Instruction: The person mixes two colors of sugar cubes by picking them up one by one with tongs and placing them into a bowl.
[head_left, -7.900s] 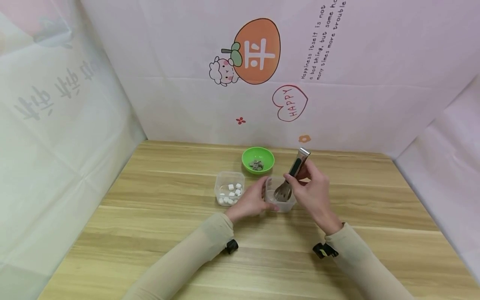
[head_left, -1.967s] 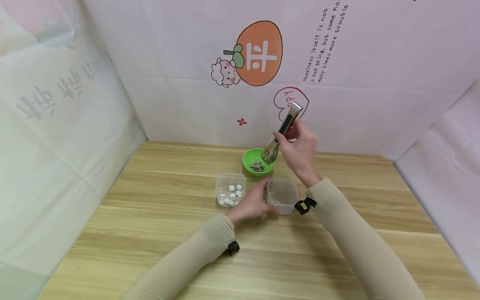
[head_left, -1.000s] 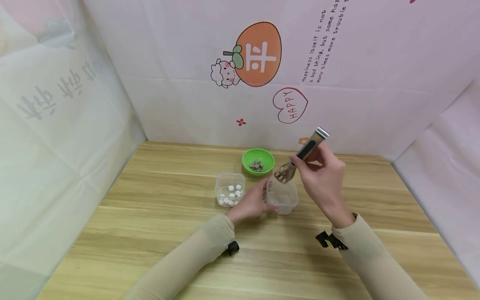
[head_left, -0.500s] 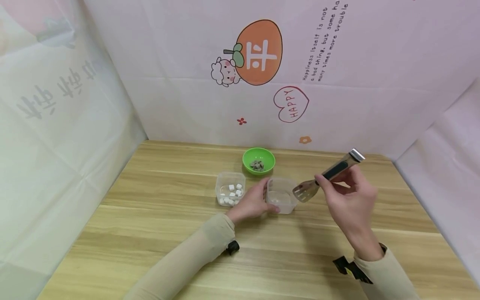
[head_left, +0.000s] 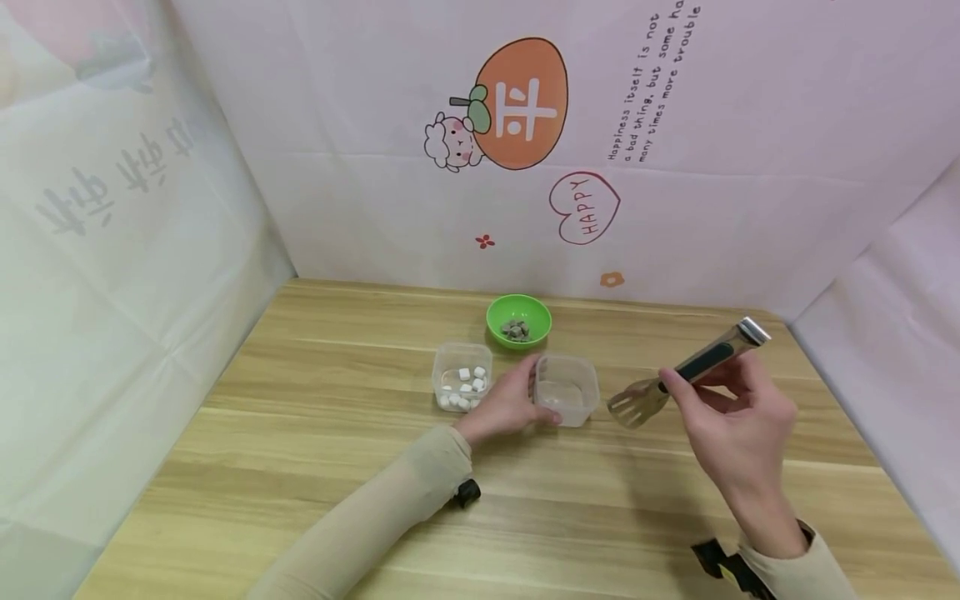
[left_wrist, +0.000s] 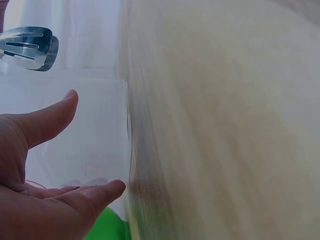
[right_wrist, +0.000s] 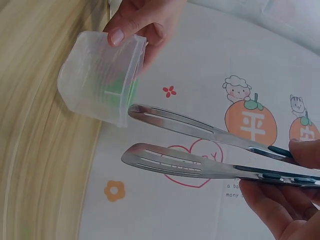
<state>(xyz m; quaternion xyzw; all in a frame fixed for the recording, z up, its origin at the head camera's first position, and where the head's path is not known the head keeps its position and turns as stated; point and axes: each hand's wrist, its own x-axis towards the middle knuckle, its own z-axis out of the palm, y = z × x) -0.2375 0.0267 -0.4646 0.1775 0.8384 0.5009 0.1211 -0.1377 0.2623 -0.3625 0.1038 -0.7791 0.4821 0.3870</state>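
My left hand (head_left: 512,402) grips a clear plastic container (head_left: 567,415) by its left side, thumb at the near wall and fingers behind. The left wrist view shows that thumb and a finger spread across the see-through wall. To the container's right, my right hand (head_left: 738,429) holds metal serving tongs (head_left: 701,365) with dark grip strips, pinched between thumb and fingers. Their slotted heads (right_wrist: 165,159) are apart with nothing between them and point toward the container. A green bowl (head_left: 517,306) holding grey-brown lumps (head_left: 516,331) stands behind the container.
Left of my left hand, a second clear container (head_left: 461,357) holds several white cubes (head_left: 454,401), partly hidden by the hand. The wooden table (head_left: 300,467) ends at a printed white cloth backdrop (head_left: 360,208); cloth walls rise at both sides.
Two seconds ago the tongs were over the green bowl; they then passed above the right container and have moved right and nearer, outside it. My left hand has kept its grip.
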